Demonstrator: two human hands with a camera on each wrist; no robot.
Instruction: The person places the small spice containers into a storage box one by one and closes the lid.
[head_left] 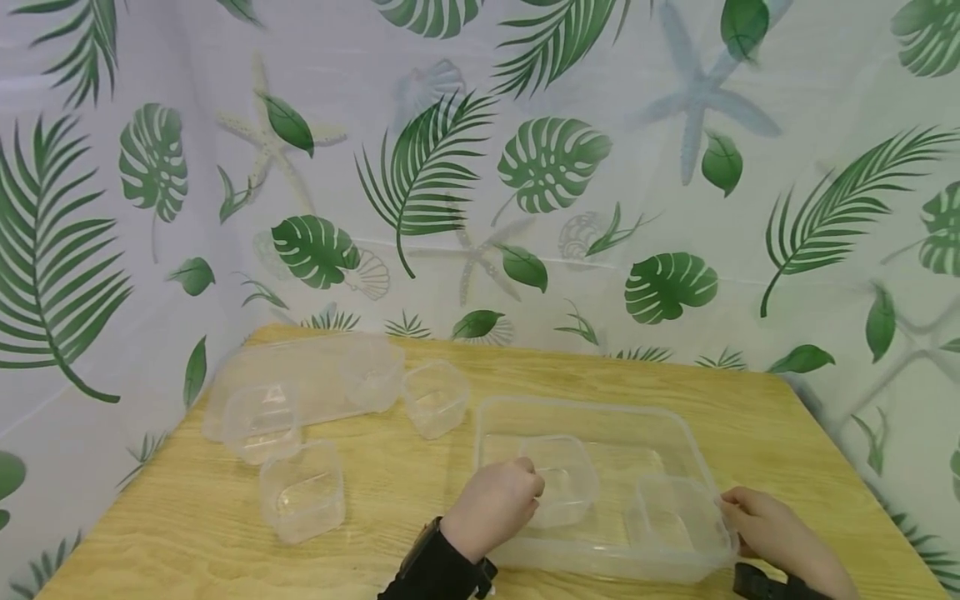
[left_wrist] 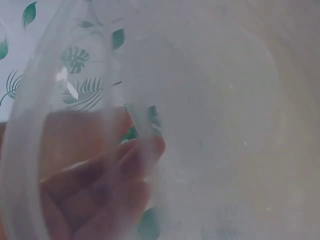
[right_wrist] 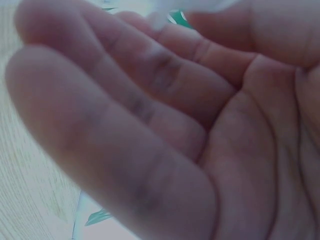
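A large clear plastic box stands at the front right of the wooden table. Inside it are two small clear containers: one toward the left and another in the right corner. My left hand reaches over the box's left side and pinches the wall of the left small container; the left wrist view shows its fingers blurred through clear plastic. At the right end, my right hand grips the large box's rim between thumb and fingers. The right wrist view shows those fingers curled, a pale edge above them.
Several more small clear containers stand on the left of the table, among them a front one and one nearer the middle. A flat translucent lid lies at the back left. A leaf-patterned cloth hangs behind.
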